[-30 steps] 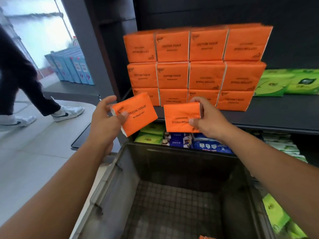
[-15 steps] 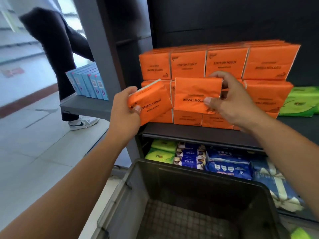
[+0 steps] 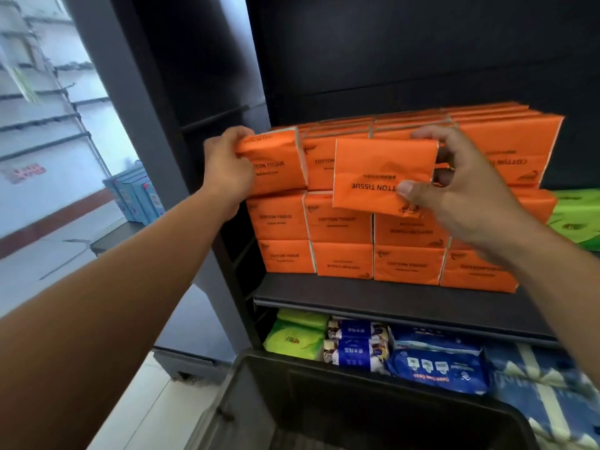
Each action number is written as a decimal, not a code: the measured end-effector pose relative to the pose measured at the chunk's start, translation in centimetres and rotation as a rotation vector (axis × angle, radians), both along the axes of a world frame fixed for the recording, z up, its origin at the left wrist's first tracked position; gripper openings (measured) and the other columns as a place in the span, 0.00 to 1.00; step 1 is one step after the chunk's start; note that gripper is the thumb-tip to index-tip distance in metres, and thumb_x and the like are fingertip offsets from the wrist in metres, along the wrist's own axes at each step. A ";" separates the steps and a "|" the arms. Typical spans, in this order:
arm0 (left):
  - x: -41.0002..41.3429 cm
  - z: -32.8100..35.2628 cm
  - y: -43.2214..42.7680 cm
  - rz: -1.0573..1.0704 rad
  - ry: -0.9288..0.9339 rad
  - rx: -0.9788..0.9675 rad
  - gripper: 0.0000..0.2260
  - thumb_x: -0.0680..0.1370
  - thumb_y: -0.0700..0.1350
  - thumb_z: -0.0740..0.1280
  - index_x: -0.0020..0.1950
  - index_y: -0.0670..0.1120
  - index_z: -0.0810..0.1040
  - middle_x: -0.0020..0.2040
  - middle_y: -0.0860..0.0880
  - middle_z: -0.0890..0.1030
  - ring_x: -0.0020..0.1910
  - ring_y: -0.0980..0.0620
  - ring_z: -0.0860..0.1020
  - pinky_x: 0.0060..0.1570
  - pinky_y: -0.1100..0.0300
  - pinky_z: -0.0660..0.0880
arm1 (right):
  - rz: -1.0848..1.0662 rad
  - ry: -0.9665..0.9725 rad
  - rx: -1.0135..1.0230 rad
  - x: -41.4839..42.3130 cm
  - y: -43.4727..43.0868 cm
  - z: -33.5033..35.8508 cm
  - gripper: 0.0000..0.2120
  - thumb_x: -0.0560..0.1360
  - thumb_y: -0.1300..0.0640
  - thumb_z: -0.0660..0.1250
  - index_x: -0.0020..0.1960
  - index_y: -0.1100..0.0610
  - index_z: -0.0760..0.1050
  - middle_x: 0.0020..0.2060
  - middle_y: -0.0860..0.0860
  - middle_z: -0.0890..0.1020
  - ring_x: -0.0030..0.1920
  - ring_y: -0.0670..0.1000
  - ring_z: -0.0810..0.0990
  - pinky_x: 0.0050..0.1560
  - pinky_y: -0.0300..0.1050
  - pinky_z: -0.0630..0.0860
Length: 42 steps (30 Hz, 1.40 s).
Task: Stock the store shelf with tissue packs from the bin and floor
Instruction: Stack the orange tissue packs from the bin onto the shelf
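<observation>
Orange "cotton tissue" packs stand stacked three rows high on the dark shelf (image 3: 373, 295). My left hand (image 3: 227, 170) grips one orange pack (image 3: 276, 164) at the top left corner of the stack, level with the top row. An upside-down orange pack (image 3: 380, 173) is pinched in my right hand (image 3: 454, 193), thumb on its front and fingers over its top edge, in front of the stack's (image 3: 406, 261) top middle. The dark bin's (image 3: 324, 401) rim shows at the bottom; its inside is out of view.
Below the shelf lie green (image 3: 295, 336) and blue (image 3: 435, 368) packs. Green packs (image 3: 574, 219) sit right of the orange stack. A grey upright post (image 3: 136, 125) stands at the left, with blue boxes (image 3: 136, 196) on a low ledge beyond it.
Both hands rose from over the bin to the stack's top row with their packs. The left pack went from tilted in mid-air to upright at the top left corner.
</observation>
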<state>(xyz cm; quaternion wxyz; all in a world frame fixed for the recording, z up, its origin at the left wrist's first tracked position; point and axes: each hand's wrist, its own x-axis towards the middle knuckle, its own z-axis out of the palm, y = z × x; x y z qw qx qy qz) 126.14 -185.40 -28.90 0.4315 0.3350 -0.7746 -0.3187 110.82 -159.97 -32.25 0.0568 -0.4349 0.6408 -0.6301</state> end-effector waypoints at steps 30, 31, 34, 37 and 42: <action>-0.8 -3.4 1.1 0.175 -0.520 -0.576 0.35 0.72 0.59 0.71 0.74 0.57 0.57 0.73 0.50 0.59 0.72 0.41 0.58 0.66 0.39 0.62 | -0.323 0.346 0.063 0.2 -8.5 -2.1 0.35 0.77 0.59 0.71 0.78 0.51 0.59 0.72 0.47 0.67 0.72 0.46 0.64 0.67 0.32 0.55; -0.9 -3.4 1.2 0.185 -0.517 -0.578 0.35 0.72 0.59 0.71 0.73 0.57 0.58 0.73 0.49 0.60 0.72 0.41 0.59 0.66 0.40 0.62 | -0.318 0.360 0.089 0.0 -8.6 -2.1 0.37 0.77 0.58 0.71 0.79 0.51 0.55 0.74 0.48 0.65 0.74 0.47 0.62 0.68 0.33 0.54; -1.4 -3.5 1.3 0.208 -0.519 -0.585 0.34 0.72 0.60 0.71 0.73 0.56 0.58 0.72 0.49 0.60 0.71 0.41 0.60 0.65 0.42 0.63 | -0.254 0.363 0.198 -0.3 -8.9 -2.5 0.45 0.77 0.59 0.70 0.81 0.50 0.42 0.80 0.47 0.53 0.78 0.48 0.54 0.69 0.36 0.51; -1.7 -3.4 1.2 0.226 -0.536 -0.592 0.34 0.72 0.60 0.71 0.73 0.55 0.59 0.72 0.47 0.61 0.71 0.40 0.61 0.66 0.41 0.64 | -0.230 0.361 0.248 -0.1 -9.1 -2.9 0.49 0.78 0.62 0.69 0.80 0.49 0.33 0.81 0.48 0.47 0.79 0.51 0.53 0.70 0.41 0.56; -1.5 -2.5 1.6 0.239 -0.577 -0.611 0.37 0.71 0.61 0.72 0.74 0.55 0.58 0.72 0.46 0.61 0.71 0.39 0.61 0.66 0.41 0.64 | -0.258 0.342 0.223 0.4 -8.5 -3.1 0.49 0.78 0.64 0.67 0.79 0.50 0.32 0.81 0.48 0.44 0.79 0.50 0.51 0.64 0.37 0.57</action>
